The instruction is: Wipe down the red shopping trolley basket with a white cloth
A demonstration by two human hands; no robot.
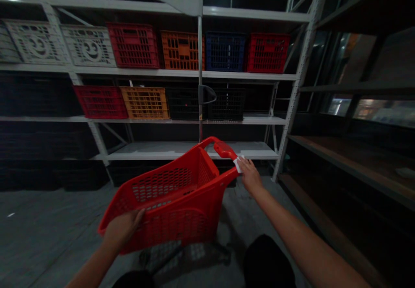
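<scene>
A red plastic shopping cart with mesh sides stands on the floor before me, its handle end to the right. My left hand grips the near rim toward the front of the basket, thumb on top; its other fingers are mostly hidden. On the right, my right hand closes over the near end of the red handle, pressing a white cloth or wipe against it. A thin pole with a pale panel rises behind the handle. The visible basket interior holds no goods.
Behind the cart runs a white metal rack with red crates, an orange crate, a yellow crate, a blue crate and pale crates. Dark shelving borders the right. My knee shows below.
</scene>
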